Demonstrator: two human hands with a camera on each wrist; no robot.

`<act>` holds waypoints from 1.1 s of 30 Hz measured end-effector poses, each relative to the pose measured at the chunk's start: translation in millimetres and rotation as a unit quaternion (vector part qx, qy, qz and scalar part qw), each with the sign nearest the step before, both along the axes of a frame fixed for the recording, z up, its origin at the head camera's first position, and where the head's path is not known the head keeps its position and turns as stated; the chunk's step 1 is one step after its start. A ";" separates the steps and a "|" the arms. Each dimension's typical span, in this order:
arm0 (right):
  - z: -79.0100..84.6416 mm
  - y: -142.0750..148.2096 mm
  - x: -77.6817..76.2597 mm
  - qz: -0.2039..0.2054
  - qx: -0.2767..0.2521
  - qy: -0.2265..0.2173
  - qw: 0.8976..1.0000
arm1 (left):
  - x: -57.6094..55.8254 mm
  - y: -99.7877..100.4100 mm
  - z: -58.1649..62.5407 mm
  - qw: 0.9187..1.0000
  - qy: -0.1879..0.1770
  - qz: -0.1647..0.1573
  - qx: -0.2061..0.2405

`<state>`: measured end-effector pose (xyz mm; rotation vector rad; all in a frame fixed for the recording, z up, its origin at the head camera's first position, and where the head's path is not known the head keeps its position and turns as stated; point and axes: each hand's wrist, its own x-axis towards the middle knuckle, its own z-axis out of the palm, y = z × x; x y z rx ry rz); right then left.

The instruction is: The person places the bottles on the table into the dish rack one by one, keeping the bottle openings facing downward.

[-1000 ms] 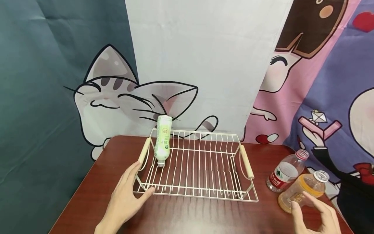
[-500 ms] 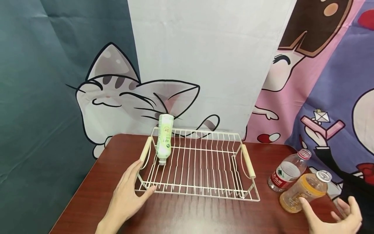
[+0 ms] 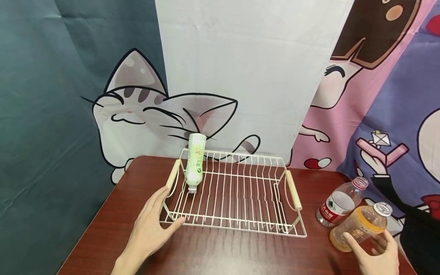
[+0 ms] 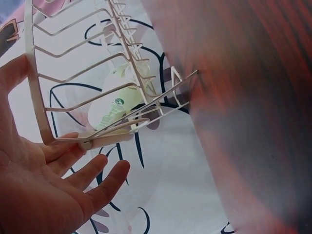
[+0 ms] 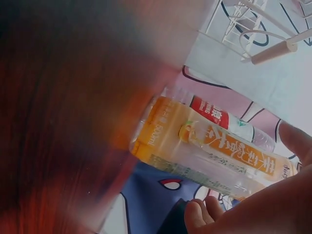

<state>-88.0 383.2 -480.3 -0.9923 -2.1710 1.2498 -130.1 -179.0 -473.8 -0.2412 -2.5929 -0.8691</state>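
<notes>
Cartoon cloth [image 3: 247,68] hangs behind 1 brown table [image 3: 240,254].

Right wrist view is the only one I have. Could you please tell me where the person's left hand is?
Observer: The left hand is at the near left corner of the rack.
Operator: Thank you. I see only one part of the rack. Is there something inside it?
Observer: Yes, a green bottle is inside, close to the left handle.
Operator: And the red-label bottle: which colour is the ring at its top, please? I cannot see it.
Observer: In the head view, the ring is red.
</notes>
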 end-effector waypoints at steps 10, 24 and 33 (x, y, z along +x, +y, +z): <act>-6.4 10.1 -7.3 0.012 0.002 -0.023 1.000 | -0.2 -0.1 1.0 1.000 -0.009 0.002 0.005; -9.7 18.8 -11.1 0.024 0.023 -0.054 0.998 | -0.6 0.9 1.3 1.000 0.001 0.001 0.005; -8.9 21.3 -12.3 0.032 0.039 -0.062 0.997 | -0.9 0.9 2.1 1.000 0.002 0.003 0.001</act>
